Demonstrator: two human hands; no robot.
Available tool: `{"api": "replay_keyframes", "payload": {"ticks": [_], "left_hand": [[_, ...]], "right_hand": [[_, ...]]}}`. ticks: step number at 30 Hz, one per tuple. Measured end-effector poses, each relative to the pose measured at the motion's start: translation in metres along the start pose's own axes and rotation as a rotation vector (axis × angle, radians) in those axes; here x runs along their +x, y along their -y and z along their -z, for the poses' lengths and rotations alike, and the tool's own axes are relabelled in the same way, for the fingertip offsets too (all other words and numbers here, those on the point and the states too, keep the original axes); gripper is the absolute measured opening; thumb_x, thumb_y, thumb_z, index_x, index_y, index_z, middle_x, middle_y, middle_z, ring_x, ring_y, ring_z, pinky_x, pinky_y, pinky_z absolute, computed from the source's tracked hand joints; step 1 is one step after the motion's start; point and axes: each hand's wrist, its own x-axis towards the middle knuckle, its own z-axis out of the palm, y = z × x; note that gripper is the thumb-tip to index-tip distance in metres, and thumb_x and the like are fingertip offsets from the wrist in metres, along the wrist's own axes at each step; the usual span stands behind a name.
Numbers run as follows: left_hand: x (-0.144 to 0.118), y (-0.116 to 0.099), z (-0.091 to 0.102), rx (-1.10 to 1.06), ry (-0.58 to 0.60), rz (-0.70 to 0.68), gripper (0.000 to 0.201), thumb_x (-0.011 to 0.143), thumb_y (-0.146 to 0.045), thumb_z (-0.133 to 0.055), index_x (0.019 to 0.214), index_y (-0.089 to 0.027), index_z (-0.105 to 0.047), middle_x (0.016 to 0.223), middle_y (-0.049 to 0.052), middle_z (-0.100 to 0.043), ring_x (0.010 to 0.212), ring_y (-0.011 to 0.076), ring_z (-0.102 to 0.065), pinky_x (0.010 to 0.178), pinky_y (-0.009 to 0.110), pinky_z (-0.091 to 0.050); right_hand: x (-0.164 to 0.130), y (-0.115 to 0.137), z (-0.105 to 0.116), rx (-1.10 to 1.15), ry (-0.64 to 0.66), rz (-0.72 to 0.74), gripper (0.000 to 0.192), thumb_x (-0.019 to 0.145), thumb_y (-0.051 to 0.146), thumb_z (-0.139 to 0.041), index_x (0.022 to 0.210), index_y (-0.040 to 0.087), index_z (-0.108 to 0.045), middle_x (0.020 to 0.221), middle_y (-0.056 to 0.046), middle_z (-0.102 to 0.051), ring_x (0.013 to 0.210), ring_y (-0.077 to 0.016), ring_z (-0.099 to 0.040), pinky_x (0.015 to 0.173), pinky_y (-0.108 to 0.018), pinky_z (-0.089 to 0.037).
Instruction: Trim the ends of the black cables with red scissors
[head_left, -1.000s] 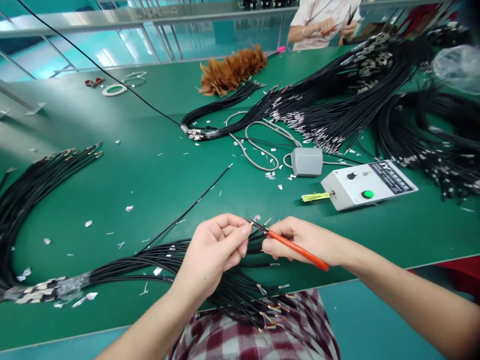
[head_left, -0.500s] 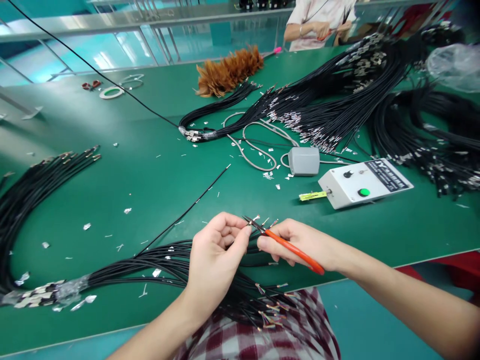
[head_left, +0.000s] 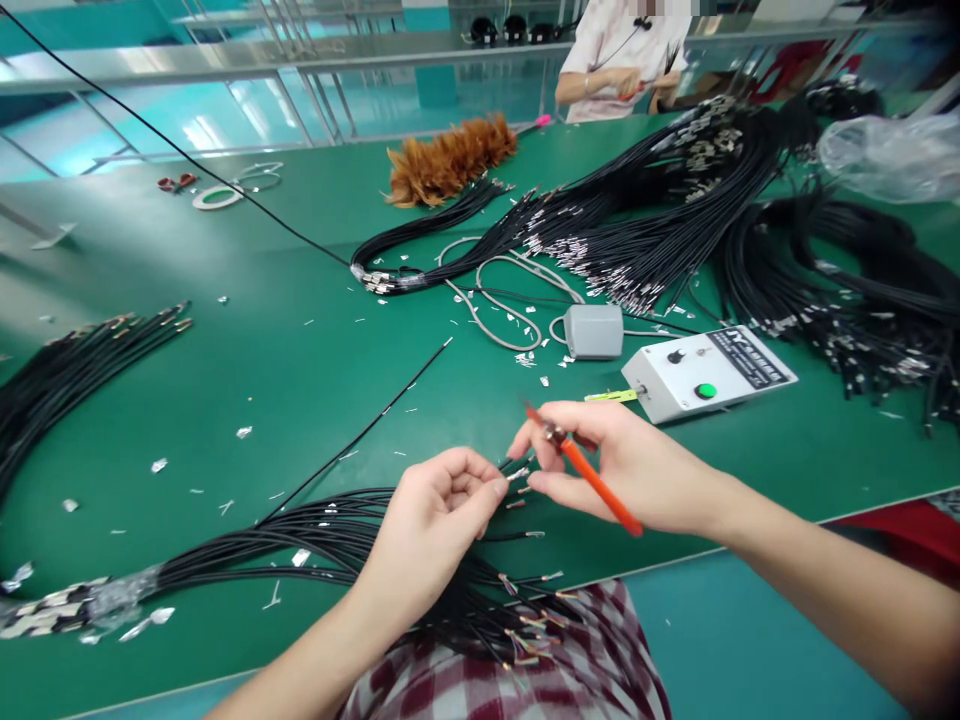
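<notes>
1. A bundle of black cables point(head_left: 315, 530) is lying across the near edge of the green table point(head_left: 300, 340), its stripped ends fanning over the person's checked lap.
2. The left hand point(head_left: 435, 520) is pinching one cable end point(head_left: 517, 472) between thumb and fingertips, just above the bundle.
3. The right hand point(head_left: 630, 470) is gripping orange-handled cutters point(head_left: 592, 480), tips raised and pointing away, just clear of that cable end.
4. Many ends in the bundle are showing bare coloured cores, so much of this batch looks stripped; the held one looks like the one in work.
5. One loose cable point(head_left: 360, 430) is lying apart, among foil scraps.
6. Farther out, a white control box point(head_left: 712, 372) and a grey pedal point(head_left: 592, 330) are sitting near each other.
7. Beyond, large cable heaps point(head_left: 675, 220) are waiting, and another person point(head_left: 622, 60) is working at the far side.
</notes>
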Motion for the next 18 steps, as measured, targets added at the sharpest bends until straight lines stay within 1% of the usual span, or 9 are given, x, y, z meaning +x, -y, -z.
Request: {"api": "replay_keyframes", "payload": {"ticks": [3,6,9,11,12,13,14,16,18], "left_hand": [[-0.002,0.000,0.000,0.011,0.046,-0.001,0.019,0.076,-0.031,-0.066,0.069,-0.015,-0.059,0.056,-0.005,-0.048,0.049,0.0074,-0.037,0.045,0.018,-0.029],[-0.002,-0.002,0.000,0.018,0.121,-0.005,0.023,0.073,-0.032,-0.068,0.064,-0.015,-0.056,0.054,-0.005,-0.046,0.050,0.0082,-0.035,0.046,0.019,-0.027],[0.001,-0.003,0.000,-0.014,0.234,-0.006,0.024,0.071,-0.032,-0.072,0.063,-0.015,-0.058,0.057,-0.004,-0.049,0.055,0.0098,-0.038,0.051,0.020,-0.032],[0.002,0.000,-0.001,-0.027,0.304,0.011,0.022,0.073,-0.029,-0.071,0.062,-0.015,-0.059,0.059,-0.004,-0.051,0.057,0.0107,-0.041,0.053,0.020,-0.034],[0.002,0.001,-0.001,-0.020,0.326,0.015,0.021,0.075,-0.028,-0.070,0.062,-0.015,-0.059,0.060,-0.003,-0.052,0.057,0.0110,-0.042,0.053,0.020,-0.035],[0.001,0.003,0.000,-0.005,0.338,0.014,0.020,0.076,-0.027,-0.069,0.063,-0.016,-0.060,0.060,-0.003,-0.053,0.057,0.0112,-0.043,0.053,0.020,-0.035],[0.000,0.005,0.001,0.016,0.340,0.008,0.017,0.078,-0.026,-0.067,0.065,-0.016,-0.061,0.061,-0.002,-0.054,0.058,0.0114,-0.044,0.053,0.020,-0.035],[-0.006,0.009,0.004,0.076,0.311,-0.040,0.013,0.082,-0.025,-0.064,0.072,-0.017,-0.062,0.064,-0.001,-0.057,0.058,0.0116,-0.046,0.052,0.020,-0.036],[-0.012,0.013,0.007,0.169,0.264,-0.162,0.010,0.086,-0.023,-0.060,0.078,-0.018,-0.064,0.068,0.000,-0.061,0.060,0.0123,-0.049,0.055,0.021,-0.038]], "right_hand": [[0.005,0.006,0.002,-0.329,0.059,0.129,0.008,0.076,0.015,-0.059,0.071,0.020,-0.056,0.064,0.003,-0.058,0.057,-0.0117,-0.047,0.055,-0.024,-0.029],[0.008,0.012,0.001,-0.551,0.128,0.234,0.010,0.070,0.012,-0.060,0.070,0.021,-0.056,0.058,0.003,-0.056,0.052,-0.0118,-0.042,0.054,-0.026,-0.022],[0.010,0.018,0.001,-0.681,0.230,0.345,0.012,0.070,0.010,-0.058,0.074,0.021,-0.058,0.057,0.002,-0.057,0.051,-0.0128,-0.042,0.054,-0.029,-0.019],[0.013,0.019,0.003,-0.665,0.314,0.376,0.017,0.070,0.006,-0.056,0.077,0.021,-0.058,0.060,0.002,-0.059,0.053,-0.0130,-0.044,0.055,-0.029,-0.019],[0.014,0.018,0.004,-0.598,0.354,0.334,0.017,0.070,0.005,-0.056,0.077,0.021,-0.057,0.062,0.002,-0.060,0.054,-0.0127,-0.045,0.055,-0.029,-0.020],[0.016,0.015,0.004,-0.474,0.392,0.246,0.016,0.069,0.006,-0.057,0.075,0.021,-0.056,0.062,0.003,-0.061,0.054,-0.0123,-0.047,0.054,-0.027,-0.022],[0.017,0.009,0.004,-0.290,0.425,0.126,0.014,0.069,0.008,-0.058,0.073,0.020,-0.053,0.062,0.003,-0.061,0.054,-0.0119,-0.049,0.054,-0.026,-0.025],[0.018,-0.005,-0.001,0.202,0.479,-0.138,0.018,0.066,0.014,-0.063,0.070,0.020,-0.047,0.062,0.004,-0.062,0.056,-0.0116,-0.053,0.054,-0.023,-0.032],[0.015,-0.023,-0.010,0.653,0.502,-0.312,0.028,0.060,0.016,-0.069,0.070,0.021,-0.042,0.060,0.005,-0.063,0.055,-0.0115,-0.055,0.055,-0.022,-0.038]]}}
